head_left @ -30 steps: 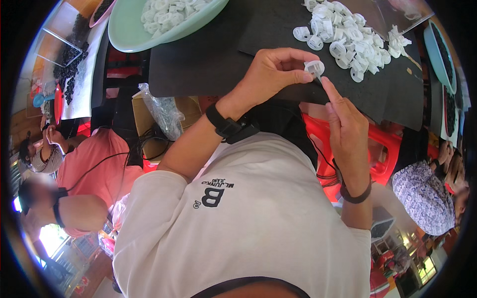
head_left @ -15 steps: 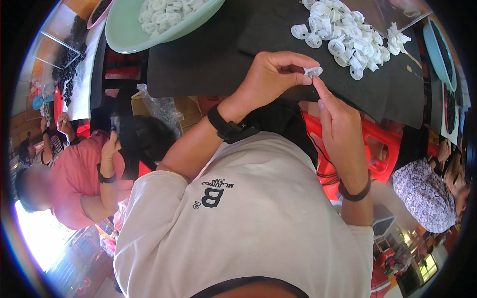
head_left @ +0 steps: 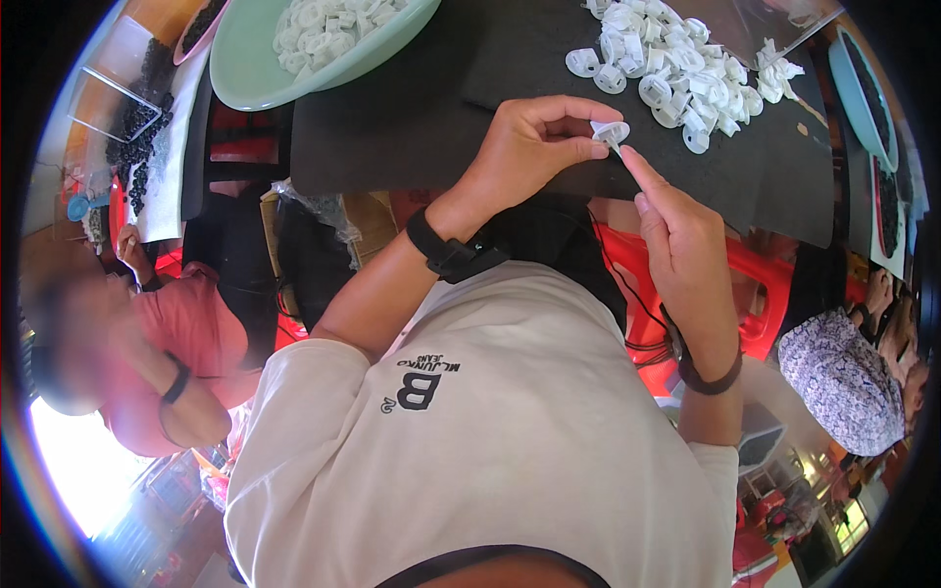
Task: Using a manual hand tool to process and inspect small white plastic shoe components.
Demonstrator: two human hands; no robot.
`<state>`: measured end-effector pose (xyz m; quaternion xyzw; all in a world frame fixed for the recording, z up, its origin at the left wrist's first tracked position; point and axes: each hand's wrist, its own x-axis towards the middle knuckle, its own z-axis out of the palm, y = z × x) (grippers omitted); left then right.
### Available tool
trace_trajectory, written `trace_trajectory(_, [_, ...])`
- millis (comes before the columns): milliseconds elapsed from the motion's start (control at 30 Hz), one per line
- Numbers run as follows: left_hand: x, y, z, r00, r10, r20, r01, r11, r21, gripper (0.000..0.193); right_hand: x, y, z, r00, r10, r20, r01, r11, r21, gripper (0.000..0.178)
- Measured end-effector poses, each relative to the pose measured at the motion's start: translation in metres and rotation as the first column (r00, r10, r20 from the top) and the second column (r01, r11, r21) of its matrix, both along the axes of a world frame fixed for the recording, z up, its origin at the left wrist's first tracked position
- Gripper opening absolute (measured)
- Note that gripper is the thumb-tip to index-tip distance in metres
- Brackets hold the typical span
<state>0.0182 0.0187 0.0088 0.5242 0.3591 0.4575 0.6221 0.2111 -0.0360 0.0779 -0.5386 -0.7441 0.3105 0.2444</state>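
Observation:
Between the thumb and index finger of my left hand (head_left: 534, 147) is a small white plastic part (head_left: 610, 131) with a round flange. My right hand (head_left: 676, 211) is closed, its index finger stretched toward the part. A thin, pale, blade-like tool (head_left: 616, 148) shows between that fingertip and the underside of the part; its rest is hidden in my right hand. Both hands are above the near edge of the dark table mat (head_left: 412, 137). Beyond them lies a loose pile of similar white plastic parts (head_left: 676, 73).
A pale green basin (head_left: 230, 73) holding more white parts stands at the far left. Crumpled white tissue (head_left: 777, 73) lies beside the pile. Red stools (head_left: 760, 294) stand below the table. Co-workers sit to the left, in a pink top (head_left: 206, 323), and to the right, in patterned clothing (head_left: 843, 382).
The white part has turned slightly in my left fingers, its flange now more visible. My right hand has shifted a little down and right. The co-worker on the left has raised an arm toward the head.

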Motion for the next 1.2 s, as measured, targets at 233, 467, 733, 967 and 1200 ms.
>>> trace_trajectory(233, [0.002, -0.003, -0.004, 1.0, 0.031, -0.004, -0.031, 0.994, 0.101, 0.03, -0.01, -0.002, -0.006, 0.986, -0.027, 0.163, 0.016, 0.997, 0.07, 0.042])
trace_trajectory(467, [0.002, -0.005, -0.007, 0.995, 0.06, -0.081, -0.051, 0.993, 0.106, 0.027, -0.009, -0.001, -0.026, 0.98, -0.017, 0.2, -0.01, 0.991, 0.13, 0.043])
trace_trajectory(733, [-0.003, -0.001, 0.002, 0.993, 0.03, 0.111, -0.033, 0.999, 0.022, 0.03, 0.009, -0.002, -0.008, 0.991, 0.055, -0.124, -0.046, 0.996, 0.079, 0.043])
trace_trajectory(967, [-0.005, 0.002, 0.003, 0.994, 0.0, 0.111, 0.004, 1.0, -0.03, 0.029, 0.002, -0.007, 0.007, 0.987, -0.07, -0.144, 0.05, 0.989, -0.139, 0.042])
trace_trajectory(1200, [-0.003, 0.003, 0.001, 0.992, -0.002, 0.129, 0.005, 1.0, -0.024, 0.029, -0.005, -0.002, 0.0, 0.995, -0.038, -0.096, 0.036, 0.999, -0.026, 0.039])
